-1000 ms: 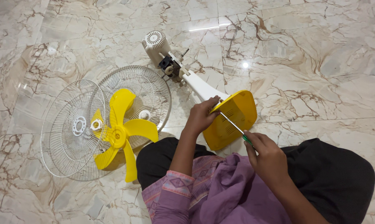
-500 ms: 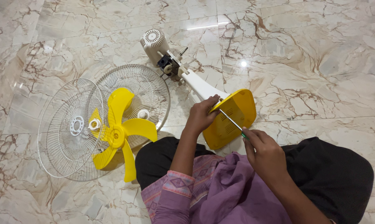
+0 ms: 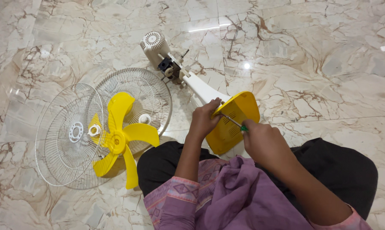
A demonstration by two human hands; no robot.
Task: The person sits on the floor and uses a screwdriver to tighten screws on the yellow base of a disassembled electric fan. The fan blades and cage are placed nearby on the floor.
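A dismantled table fan lies on the marble floor [image 3: 320,55]. Its yellow base [image 3: 237,121] is tipped on edge with the underside facing me. My left hand [image 3: 204,120] grips the base's left edge where the white neck [image 3: 203,88] joins it. My right hand [image 3: 260,140] is shut on a screwdriver [image 3: 231,121] with a green handle, its metal tip pressed against the base's underside. The white motor housing [image 3: 153,44] with exposed parts lies at the neck's far end.
Two white wire fan grilles [image 3: 69,136] lie overlapping on the floor to my left, with the yellow fan blade [image 3: 120,138] and small white caps on top. My legs in dark trousers [image 3: 341,170] are folded below the base.
The view has shifted slightly. My right hand has moved the screwdriver a little along the base's underside; my left hand keeps its hold.
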